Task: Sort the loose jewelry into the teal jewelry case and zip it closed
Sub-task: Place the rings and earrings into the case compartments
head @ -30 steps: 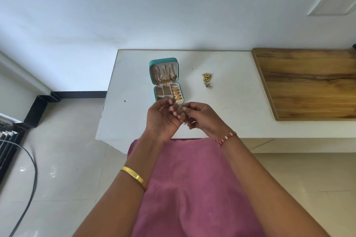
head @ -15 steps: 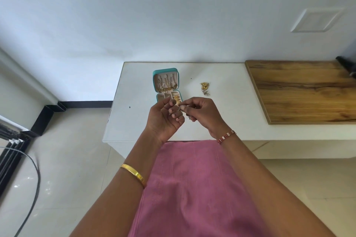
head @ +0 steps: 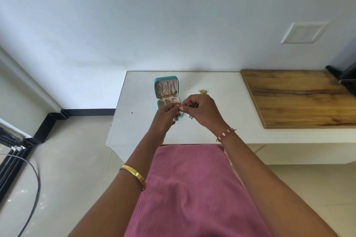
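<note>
Bare forearms, no sleeves. Left wrist: plain gold bangle [head: 133,175]. Right wrist: thin red-and-white beaded bracelet [head: 225,134]. Pink-mauve garment [head: 192,188] over lap, faint vertical seam lines, stitched edge on left side.

White table [head: 138,131]; open teal case [head: 166,90]; gold jewelry [head: 202,91]; wooden board [head: 298,98]

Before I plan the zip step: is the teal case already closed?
No, the teal case lies open on the white table, lid flat, with gold pieces visible inside.
</note>
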